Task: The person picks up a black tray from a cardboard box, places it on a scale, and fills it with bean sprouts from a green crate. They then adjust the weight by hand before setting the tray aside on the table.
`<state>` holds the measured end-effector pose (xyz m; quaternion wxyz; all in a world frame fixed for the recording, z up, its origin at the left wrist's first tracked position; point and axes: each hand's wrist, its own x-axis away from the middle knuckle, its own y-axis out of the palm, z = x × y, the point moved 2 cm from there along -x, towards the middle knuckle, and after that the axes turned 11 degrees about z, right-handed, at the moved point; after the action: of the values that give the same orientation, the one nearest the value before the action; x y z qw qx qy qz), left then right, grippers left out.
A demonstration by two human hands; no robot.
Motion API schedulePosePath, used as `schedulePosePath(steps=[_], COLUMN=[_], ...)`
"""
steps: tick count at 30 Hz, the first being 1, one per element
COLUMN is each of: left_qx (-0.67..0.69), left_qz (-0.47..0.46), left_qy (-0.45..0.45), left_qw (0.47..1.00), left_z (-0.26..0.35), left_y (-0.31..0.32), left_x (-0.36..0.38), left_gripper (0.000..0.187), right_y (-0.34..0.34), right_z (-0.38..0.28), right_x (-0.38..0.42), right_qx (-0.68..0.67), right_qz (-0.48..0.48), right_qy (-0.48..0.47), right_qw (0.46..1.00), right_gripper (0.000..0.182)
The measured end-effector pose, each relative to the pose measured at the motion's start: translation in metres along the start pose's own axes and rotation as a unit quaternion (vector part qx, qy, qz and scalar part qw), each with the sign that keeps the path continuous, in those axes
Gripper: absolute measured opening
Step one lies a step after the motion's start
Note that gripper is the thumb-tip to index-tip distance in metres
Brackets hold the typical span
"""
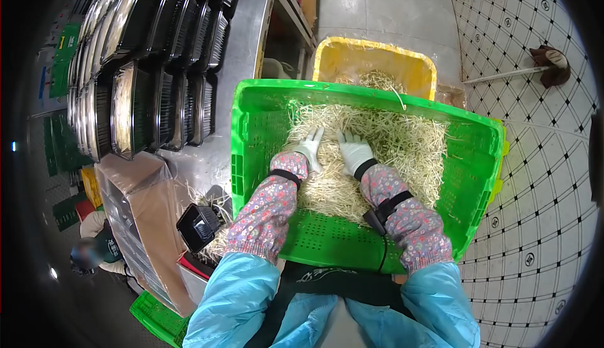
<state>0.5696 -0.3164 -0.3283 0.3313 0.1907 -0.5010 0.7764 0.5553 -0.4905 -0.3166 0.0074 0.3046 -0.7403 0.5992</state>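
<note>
A large green crate [340, 238] stands before me with a heap of pale bean sprouts [330, 191] in it. My left hand [310, 149], in a white glove, rests on the sprouts left of the middle, its fingers stretched out. Close by on the right, my right hand [356, 152], gloved too, lies on the heap with fingers extended and some tips partly among the strands. Neither hand grips anything that I can see. Greener sprouts [402, 143] lie in the right part of the crate.
Behind the crate stands a yellow bin [431, 65] with more sprouts. Stacked black plastic trays [160, 103] fill the metal table [242, 27] at left. A single black tray [198, 227] sits beside a cardboard box [160, 222]. Another person [104, 247] is at lower left.
</note>
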Motion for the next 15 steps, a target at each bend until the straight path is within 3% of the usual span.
schedulePosePath(steps=[1, 2, 3, 4, 5, 8, 11, 13, 14, 15], left_qx=[-0.013, -0.027, -0.027, -0.060, -0.093, -0.099, -0.126, -0.146, -0.125, -0.104], left_qz=[-0.002, -0.004, -0.005, -0.004, -0.001, 0.051, 0.090, 0.054, 0.056, 0.058], left_qy=[-0.057, -0.115, -0.116, -0.110, -0.104, -0.071, -0.030, -0.010, 0.009, 0.027], left_qw=[0.998, 0.993, 0.993, 0.992, 0.990, 0.991, 0.988, 0.988, 0.991, 0.992], left_z=[0.000, -0.001, 0.001, 0.004, 0.006, 0.001, -0.007, 0.011, 0.023, 0.031], left_y=[0.005, 0.011, 0.015, 0.018, 0.020, 0.026, 0.032, 0.020, 0.012, 0.008], left_x=[0.000, 0.003, 0.008, 0.013, 0.019, 0.041, 0.056, 0.062, 0.067, 0.071], left_gripper=[0.112, 0.101, 0.101, 0.076, 0.053, 0.035, 0.037, 0.047, 0.054, 0.062], right_y=[0.009, 0.017, 0.023, 0.025, 0.027, 0.001, -0.030, -0.046, -0.046, -0.036], right_z=[0.002, 0.004, 0.006, 0.012, 0.021, 0.049, 0.064, 0.054, 0.041, 0.032], right_x=[0.000, 0.001, 0.001, 0.002, 0.002, 0.000, -0.008, -0.011, -0.016, -0.023], right_qx=[0.000, -0.037, -0.075, -0.091, -0.090, -0.109, -0.110, -0.200, -0.236, -0.246], right_qz=[-0.002, -0.005, -0.006, 0.025, 0.026, 0.023, 0.037, 0.106, 0.033, -0.022], right_qy=[0.000, 0.027, 0.054, 0.034, 0.032, 0.044, 0.078, 0.078, 0.097, 0.056], right_qw=[1.000, 0.999, 0.996, 0.995, 0.995, 0.993, 0.990, 0.971, 0.966, 0.967], right_gripper=[0.086, 0.075, 0.064, 0.045, 0.045, 0.025, 0.024, 0.033, 0.042, 0.050])
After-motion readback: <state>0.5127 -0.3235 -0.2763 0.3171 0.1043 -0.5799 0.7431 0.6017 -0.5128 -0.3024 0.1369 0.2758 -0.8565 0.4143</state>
